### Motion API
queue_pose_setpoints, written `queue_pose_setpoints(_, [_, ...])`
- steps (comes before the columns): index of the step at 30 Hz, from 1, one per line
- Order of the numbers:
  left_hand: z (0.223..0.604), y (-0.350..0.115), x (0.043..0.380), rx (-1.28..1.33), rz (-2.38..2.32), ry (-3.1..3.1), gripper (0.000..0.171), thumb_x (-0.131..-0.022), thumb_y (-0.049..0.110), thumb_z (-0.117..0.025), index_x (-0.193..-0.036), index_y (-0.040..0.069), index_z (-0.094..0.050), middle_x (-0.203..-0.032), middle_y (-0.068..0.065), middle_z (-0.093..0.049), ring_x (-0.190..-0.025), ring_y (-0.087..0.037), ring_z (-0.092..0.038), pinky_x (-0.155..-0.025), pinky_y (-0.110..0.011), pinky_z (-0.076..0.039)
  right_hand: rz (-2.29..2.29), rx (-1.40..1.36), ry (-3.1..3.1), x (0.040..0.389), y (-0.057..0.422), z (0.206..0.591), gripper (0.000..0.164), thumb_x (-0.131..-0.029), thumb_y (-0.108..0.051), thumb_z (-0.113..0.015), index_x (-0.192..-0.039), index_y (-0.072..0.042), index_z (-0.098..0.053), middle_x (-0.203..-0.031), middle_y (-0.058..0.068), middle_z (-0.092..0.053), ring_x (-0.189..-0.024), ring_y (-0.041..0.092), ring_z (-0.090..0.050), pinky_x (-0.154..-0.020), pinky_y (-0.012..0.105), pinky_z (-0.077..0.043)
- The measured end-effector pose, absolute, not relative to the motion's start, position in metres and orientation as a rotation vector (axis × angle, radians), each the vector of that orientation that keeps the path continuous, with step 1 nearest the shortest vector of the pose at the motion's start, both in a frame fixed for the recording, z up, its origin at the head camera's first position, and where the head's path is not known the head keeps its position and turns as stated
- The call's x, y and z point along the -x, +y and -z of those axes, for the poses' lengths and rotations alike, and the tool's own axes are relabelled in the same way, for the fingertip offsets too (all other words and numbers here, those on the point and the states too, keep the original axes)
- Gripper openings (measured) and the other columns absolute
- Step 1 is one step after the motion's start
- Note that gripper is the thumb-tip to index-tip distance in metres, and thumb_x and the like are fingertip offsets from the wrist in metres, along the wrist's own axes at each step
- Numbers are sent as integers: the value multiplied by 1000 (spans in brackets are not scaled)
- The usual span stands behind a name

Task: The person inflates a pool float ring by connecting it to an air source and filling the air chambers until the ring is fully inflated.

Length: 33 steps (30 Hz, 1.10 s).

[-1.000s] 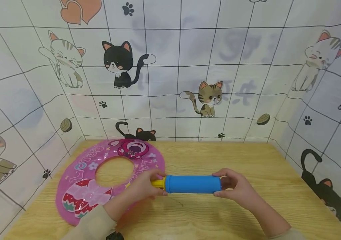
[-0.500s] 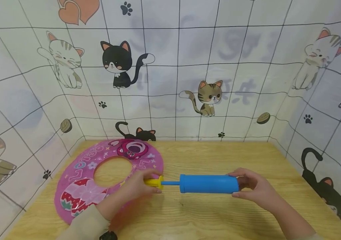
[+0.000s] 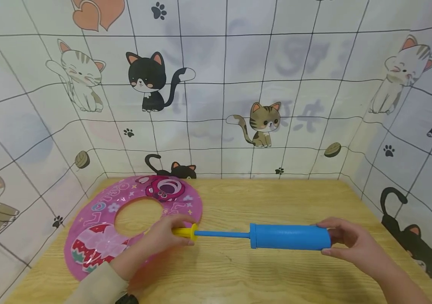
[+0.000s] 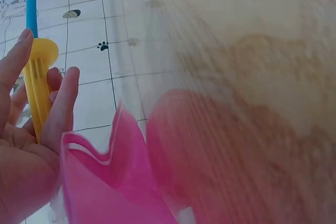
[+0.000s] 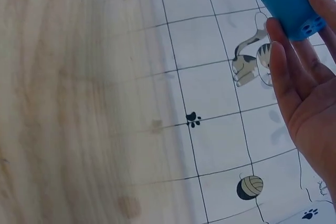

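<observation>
A hand air pump with a blue barrel (image 3: 292, 236) and a yellow handle (image 4: 39, 87) is held level above the table by both hands. My left hand (image 3: 166, 232) grips the yellow handle at the pump's left end. At the far end of the barrel, my right hand (image 3: 352, 242) holds it between thumb and fingers. The thin blue rod (image 3: 221, 234) shows drawn well out between handle and barrel. In the right wrist view the barrel's end face (image 5: 310, 27) has small holes. A pink swim ring (image 3: 132, 190) lies flat at left, partly behind my left hand and forearm.
The wood-grain table (image 3: 269, 202) is enclosed at the back and both sides by white sheeting (image 3: 208, 97) with grid lines and printed cats. The ring touches or nearly touches the back sheet. A dark wristband (image 3: 126, 299) shows at the left sleeve (image 3: 100, 283).
My right hand has moved right with the barrel, while my left hand has shifted slightly left with the handle. The rod, hidden one second ago, has come out of the barrel.
</observation>
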<state>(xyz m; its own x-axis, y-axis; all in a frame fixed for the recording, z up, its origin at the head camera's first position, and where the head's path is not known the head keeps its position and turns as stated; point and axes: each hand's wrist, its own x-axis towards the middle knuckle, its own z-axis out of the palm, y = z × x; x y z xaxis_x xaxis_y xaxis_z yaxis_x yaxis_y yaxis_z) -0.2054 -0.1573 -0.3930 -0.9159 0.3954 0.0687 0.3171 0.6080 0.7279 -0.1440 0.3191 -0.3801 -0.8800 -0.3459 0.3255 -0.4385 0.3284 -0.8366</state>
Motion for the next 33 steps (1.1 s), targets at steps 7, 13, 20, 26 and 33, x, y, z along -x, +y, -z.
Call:
queue_pose_setpoints(7, [395,-155,203,-586,-1256,2676,47,-77,23,-85,-119,19,-66,-107,1,-65,-98,-21,-59,-80,-33,-52,-1730,-612,-2552,146,300,389,45,-83,2,-74,-124,-2,-58,-115,-18,-59,-91,15,-65,-72,30,-56])
queue_pose_setpoints(13, [397,-147,201,-540,-1343,2570,49,-78,18,-84,-122,16,-63,-113,-9,-62,-84,-22,-60,-60,-33,-57,-1830,-646,-2521,153,271,393,44,-82,-1,-76,-123,-1,-58,-113,-10,-61,-92,19,-66,-73,35,-56])
queue_pose_setpoints(20, [394,-136,198,-511,-1342,2548,51,-78,19,-84,-125,15,-62,-116,-10,-61,-83,-22,-59,-58,-33,-57,-1901,-645,-2510,163,244,395,48,-80,-5,-79,-122,3,-58,-117,18,-58,-92,26,-65,-73,37,-57])
queue_pose_setpoints(26, [391,-127,193,-621,-1280,2606,55,-74,22,-87,-124,16,-63,-116,-8,-62,-97,-27,-59,-71,-34,-56,-1855,-670,-2549,166,230,396,50,-80,-8,-80,-124,2,-57,-108,20,-60,-88,26,-64,-74,36,-56])
queue_pose_setpoints(33, [394,-127,195,-656,-1267,2645,51,-76,26,-85,-122,19,-64,-112,-3,-64,-103,-28,-59,-80,-40,-54,-1603,-845,-2477,162,228,389,49,-80,-8,-80,-124,-10,-60,-107,8,-63,-84,20,-63,-70,33,-55])
